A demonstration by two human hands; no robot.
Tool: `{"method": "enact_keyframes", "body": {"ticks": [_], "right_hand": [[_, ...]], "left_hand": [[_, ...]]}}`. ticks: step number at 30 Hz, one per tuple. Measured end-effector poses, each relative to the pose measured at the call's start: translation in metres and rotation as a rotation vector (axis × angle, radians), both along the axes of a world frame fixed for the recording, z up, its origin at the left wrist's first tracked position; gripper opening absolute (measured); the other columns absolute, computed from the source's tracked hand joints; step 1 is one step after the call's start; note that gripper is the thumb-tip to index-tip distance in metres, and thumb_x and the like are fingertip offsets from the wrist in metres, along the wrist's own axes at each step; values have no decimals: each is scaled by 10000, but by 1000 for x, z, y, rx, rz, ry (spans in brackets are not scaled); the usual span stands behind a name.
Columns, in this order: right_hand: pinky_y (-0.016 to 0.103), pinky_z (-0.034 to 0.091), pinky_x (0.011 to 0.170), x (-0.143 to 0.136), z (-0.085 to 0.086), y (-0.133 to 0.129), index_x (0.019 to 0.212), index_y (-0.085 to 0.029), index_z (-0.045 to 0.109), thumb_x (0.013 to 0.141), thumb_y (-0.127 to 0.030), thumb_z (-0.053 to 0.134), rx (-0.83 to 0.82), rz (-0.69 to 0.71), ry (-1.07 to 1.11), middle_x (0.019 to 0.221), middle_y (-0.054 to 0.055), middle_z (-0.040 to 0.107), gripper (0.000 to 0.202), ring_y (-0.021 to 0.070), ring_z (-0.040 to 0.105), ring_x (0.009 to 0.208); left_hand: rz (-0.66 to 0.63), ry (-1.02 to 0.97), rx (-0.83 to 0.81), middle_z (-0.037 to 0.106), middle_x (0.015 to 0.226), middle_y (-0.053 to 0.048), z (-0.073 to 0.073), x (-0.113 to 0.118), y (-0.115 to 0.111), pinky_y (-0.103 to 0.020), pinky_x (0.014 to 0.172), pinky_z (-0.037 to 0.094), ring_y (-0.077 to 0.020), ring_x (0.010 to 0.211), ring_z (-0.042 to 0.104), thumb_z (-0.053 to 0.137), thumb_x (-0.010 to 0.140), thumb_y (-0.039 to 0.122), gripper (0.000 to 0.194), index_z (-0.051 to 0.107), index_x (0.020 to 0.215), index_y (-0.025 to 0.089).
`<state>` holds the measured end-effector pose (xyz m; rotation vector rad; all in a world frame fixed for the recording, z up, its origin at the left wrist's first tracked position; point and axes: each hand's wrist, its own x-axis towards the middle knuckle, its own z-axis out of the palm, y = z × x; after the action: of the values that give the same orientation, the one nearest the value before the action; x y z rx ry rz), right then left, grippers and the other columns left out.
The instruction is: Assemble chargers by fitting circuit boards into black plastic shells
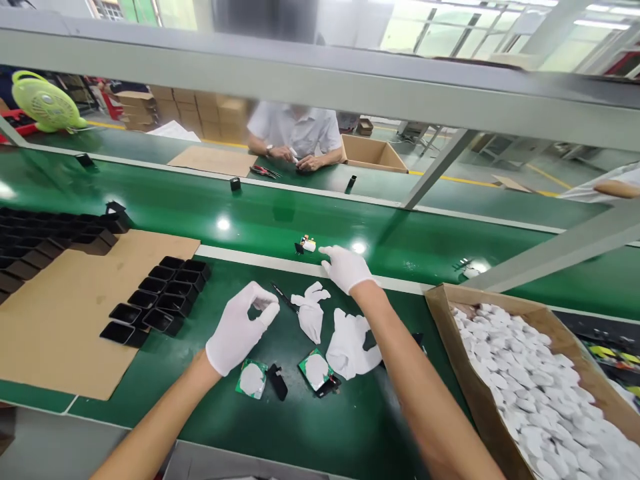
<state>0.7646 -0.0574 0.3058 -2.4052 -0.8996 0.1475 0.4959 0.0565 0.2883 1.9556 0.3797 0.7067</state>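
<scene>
My left hand (243,328), in a white glove, is above the green bench with thumb and forefinger curled together; anything between the tips is too small to make out. My right hand (347,268), also gloved, stretches over the white strip with fingers apart. Just beyond its fingertips, on the green belt, lies a small white and yellow assembly (309,245) with a black part. Between my arms are two loose white gloves, one crumpled (311,320) and one spread (350,347), and black tweezers (284,295). Nearer me lie two green circuit boards (251,379) (316,370) with white pads, and a black plastic part (277,383).
Black open boxes (173,303) stand in rows on cardboard (75,313) at left. A carton (445,333) of white pieces (520,373) is at right. A metal post (560,240) slants down there. Across the belt sits a person (295,137) handling something small.
</scene>
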Motion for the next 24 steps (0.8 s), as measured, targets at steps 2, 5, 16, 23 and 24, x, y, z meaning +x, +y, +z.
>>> {"method": "enact_keyframes", "body": {"ticks": [2, 5, 16, 23, 24], "right_hand": [[470, 633, 1000, 19, 1, 33, 1309, -201, 698, 1054, -413, 722, -4, 81, 34, 1356, 103, 713, 333, 245, 723, 1162], [464, 608, 1052, 32, 1, 77, 1410, -148, 652, 1090, -419, 655, 4, 174, 83, 1463, 125, 642, 419, 237, 707, 1211], [443, 627, 1007, 22, 12, 73, 1330, -171, 698, 1085, -408, 666, -449, 267, 75, 1389, 98, 693, 343, 235, 724, 1150], [473, 636, 992, -54, 30, 55, 1302, -184, 701, 1054, -435, 717, -728, 386, -61, 1318, 97, 726, 354, 246, 733, 1133], [480, 631, 998, -64, 39, 59, 1295, -173, 703, 1051, -445, 718, -732, 401, -86, 1305, 101, 732, 366, 250, 735, 1133]], "left_hand": [[12, 5, 2, 696, 829, 10, -3, -13, 1, -289, 768, 580, -157, 775, 675, 658, 961, 218, 101, 684, 865, 221], [29, 31, -3, 698, 841, 4, -13, -33, 3, -292, 771, 597, -161, 778, 690, 643, 969, 208, 110, 689, 872, 230], [198, 119, -177, 694, 852, 25, -59, -63, 16, -299, 770, 589, -163, 780, 756, 618, 1016, 289, 126, 693, 931, 235], [169, -12, -120, 701, 852, 13, -46, -67, -3, -302, 770, 591, -169, 778, 760, 646, 1003, 280, 128, 702, 899, 229], [170, -19, -120, 708, 861, 10, -44, -71, -7, -307, 774, 596, -173, 784, 765, 653, 1003, 291, 123, 705, 910, 230]]}}
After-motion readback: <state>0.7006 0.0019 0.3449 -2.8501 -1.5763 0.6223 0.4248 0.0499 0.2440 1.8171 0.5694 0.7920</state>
